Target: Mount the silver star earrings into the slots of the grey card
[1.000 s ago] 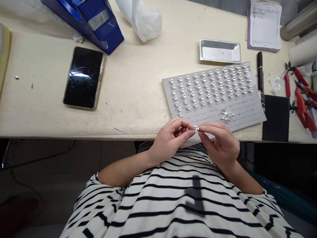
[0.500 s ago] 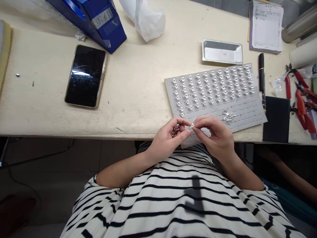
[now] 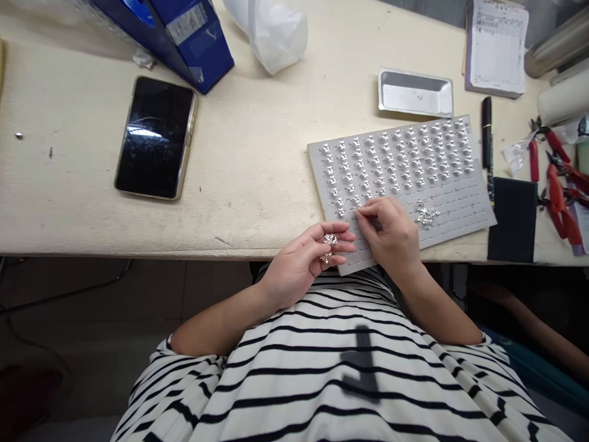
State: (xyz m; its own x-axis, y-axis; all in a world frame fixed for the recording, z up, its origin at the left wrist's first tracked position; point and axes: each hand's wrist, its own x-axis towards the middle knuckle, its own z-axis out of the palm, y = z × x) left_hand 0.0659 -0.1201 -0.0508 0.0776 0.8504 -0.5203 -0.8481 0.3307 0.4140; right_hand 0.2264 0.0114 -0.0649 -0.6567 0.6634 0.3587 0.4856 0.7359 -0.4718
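A grey slotted foam ring board [image 3: 464,205] lies tilted at the table's front edge, with rows of silver rings [image 3: 391,159] standing in its slits. Over the board's near left part, my right hand [image 3: 391,230] pinches a silver ring [image 3: 358,206] against a slit below the rows; the fingertips partly hide it. Just left of the board's near corner, my left hand [image 3: 304,258] is turned palm up and holds several silver rings [image 3: 330,239] between thumb and half-curled fingers. A small heap of loose silver rings [image 3: 427,216] rests on the board right of my right hand.
Behind the board stands a small metal tray [image 3: 415,105]. A phone [image 3: 156,138], a blue tape dispenser [image 3: 197,43] and a white plastic bag [image 3: 280,40] are to the left. Rightward lie a black pen [image 3: 486,129], a dark pad [image 3: 512,220], red-handled pliers [image 3: 559,205] and a notepad [image 3: 497,49].
My hands have parted. The right has carried a ring up to the board below the rows; the left has opened somewhat, showing the rings in its fingers.
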